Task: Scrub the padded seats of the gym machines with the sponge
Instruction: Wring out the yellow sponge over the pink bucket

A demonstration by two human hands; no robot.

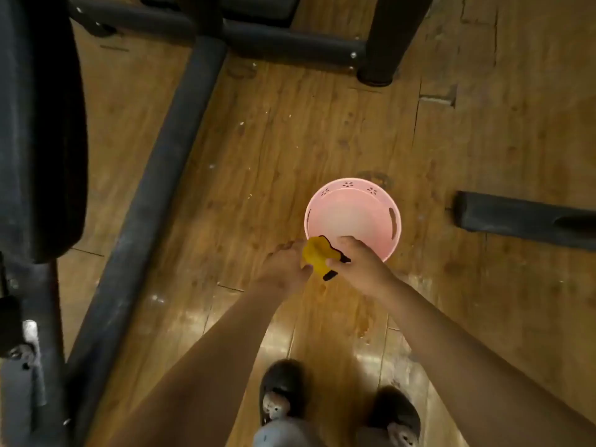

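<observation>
Now we grip yellow sponge [317,255] with both hands at frame centre: left hand [283,269] and right hand [361,264] clenched on it from either side, dark scrub layer showing. We hold it over near rim of pink basin [380,201], which stands on wooden floor [290,140]. Dark machine frame bar [151,188] runs diagonally at left, padded seat [42,124] upper left. Open floor between bar and basin. Our shoes [280,391] at bottom edge.

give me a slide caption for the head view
Both hands wring a yellow sponge over a pink basin beside a gym machine.
</observation>
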